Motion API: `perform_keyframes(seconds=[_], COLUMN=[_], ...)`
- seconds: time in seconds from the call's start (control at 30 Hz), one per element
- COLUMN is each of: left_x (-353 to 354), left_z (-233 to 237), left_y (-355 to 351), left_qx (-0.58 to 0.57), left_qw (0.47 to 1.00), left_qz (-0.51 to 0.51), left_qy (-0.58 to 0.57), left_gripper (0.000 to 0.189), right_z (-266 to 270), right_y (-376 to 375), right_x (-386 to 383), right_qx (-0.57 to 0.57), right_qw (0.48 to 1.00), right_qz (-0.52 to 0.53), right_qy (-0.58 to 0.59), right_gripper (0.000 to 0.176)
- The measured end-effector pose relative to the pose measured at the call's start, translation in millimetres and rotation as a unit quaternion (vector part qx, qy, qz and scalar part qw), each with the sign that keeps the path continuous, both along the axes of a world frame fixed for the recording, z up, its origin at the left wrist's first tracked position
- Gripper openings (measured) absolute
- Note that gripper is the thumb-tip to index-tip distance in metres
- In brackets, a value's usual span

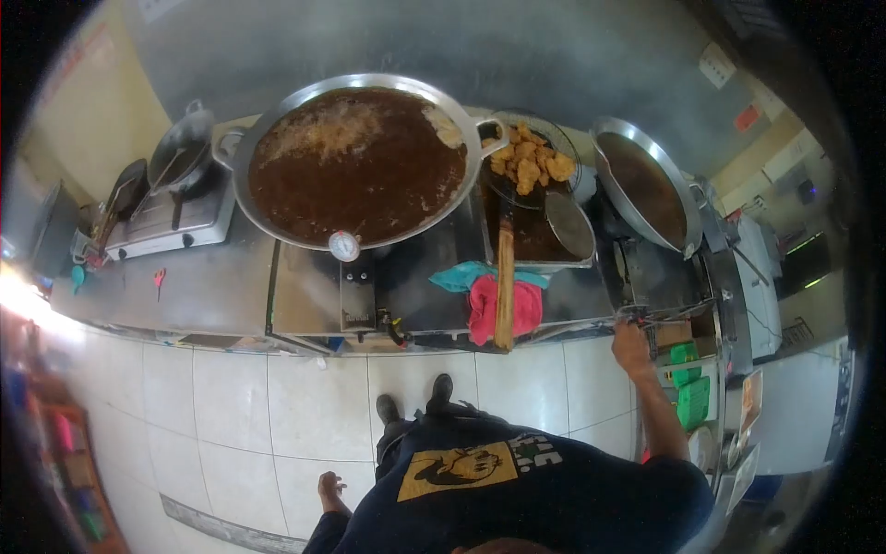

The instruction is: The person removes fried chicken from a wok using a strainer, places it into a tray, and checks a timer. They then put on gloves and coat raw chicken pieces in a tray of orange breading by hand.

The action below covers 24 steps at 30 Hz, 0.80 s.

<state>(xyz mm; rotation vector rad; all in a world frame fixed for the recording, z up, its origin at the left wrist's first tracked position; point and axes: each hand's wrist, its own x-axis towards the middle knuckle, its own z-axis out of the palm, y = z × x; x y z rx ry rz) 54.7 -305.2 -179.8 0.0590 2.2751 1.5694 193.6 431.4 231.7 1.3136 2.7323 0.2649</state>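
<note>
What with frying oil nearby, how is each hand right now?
Left hand: open, holding nothing.
Right hand: at the counter edge; grip cannot be told.

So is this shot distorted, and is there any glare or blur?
Head view: heavy fisheye with black corners, the counter bowing; blown-out glare at the left edge; the wok is fairly sharp, while the lower-left shelves are smeared.

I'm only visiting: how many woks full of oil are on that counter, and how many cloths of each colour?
woks of oil: 2, the centre wok and the right wok
teal cloth: 1
pink cloth: 1
Total: 4
</note>
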Motion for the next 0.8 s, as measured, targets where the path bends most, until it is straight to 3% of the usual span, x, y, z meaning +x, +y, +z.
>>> perform_keyframes(seconds=[0.07, 0.13, 0.17, 0.2, 0.27, 0.3, 0.37, 0.4, 0.43, 0.47, 0.6, 0.67, 0.73, 0.8], left_x=[-12, -43, -72, -99, -157, -183, -216, -225, -232, -245, -260, -258, -262, -264], left_z=[-16, -33, -45, -14, 89, 186, 323, 376, 411, 410, 435, 448, 446, 445], left_y=[-4, -12, -1, 18, 74, 123, 195, 226, 251, 271, 353, 377, 383, 382], left_qx=[0.021, 0.069, -0.296, -0.446, -0.387, -0.344, -0.244, -0.161, -0.182, -0.172, -0.173, -0.215, -0.21, -0.205], left_qw=[0.96, 0.968, 0.952, 0.868, 0.909, 0.923, 0.933, 0.947, 0.91, 0.879, 0.863, 0.896, 0.9, 0.904], left_qz=[0.151, 0.113, -0.016, -0.138, -0.029, 0.021, 0.024, 0.002, -0.065, -0.116, -0.183, -0.135, -0.119, -0.113], left_qy=[-0.235, -0.214, -0.074, 0.167, 0.151, 0.17, 0.263, 0.277, 0.367, 0.429, 0.437, 0.366, 0.364, 0.357], left_gripper=[0.023, 0.03, 0.034, 0.033, 0.03, 0.03, 0.028, 0.022, 0.022, 0.02, 0.036, 0.038, 0.038, 0.037], right_z=[2, 9, 17, 47, 117, 150, 162, 165, 168, 185, 155, 127, 118, 112], right_y=[5, 9, 9, -3, -33, -47, -15, -10, -4, -37, -52, -46, -50, -54], right_x=[-3, -3, -6, -23, -55, -78, -114, -138, -163, -206, -330, -367, -396, -410], right_qx=[-0.01, 0.017, 0.037, 0.037, 0.082, -0.005, -0.006, -0.048, -0.092, -0.255, -0.261, -0.281, -0.306, -0.426], right_qw=[1.0, 1.0, 0.998, 0.998, 0.983, 0.985, 0.958, 0.952, 0.945, 0.938, 0.955, 0.948, 0.939, 0.887], right_qz=[-0.003, 0.02, 0.032, 0.041, 0.104, 0.078, 0.219, 0.23, 0.239, 0.088, 0.1, 0.111, 0.124, 0.144], right_qy=[-0.029, 0.008, 0.038, 0.037, 0.128, 0.156, 0.186, 0.195, 0.205, 0.215, 0.101, 0.101, 0.092, 0.105], right_gripper=[0.018, 0.017, 0.016, 0.016, 0.019, 0.018, 0.021, 0.023, 0.024, 0.024, 0.027, 0.025, 0.025, 0.029])
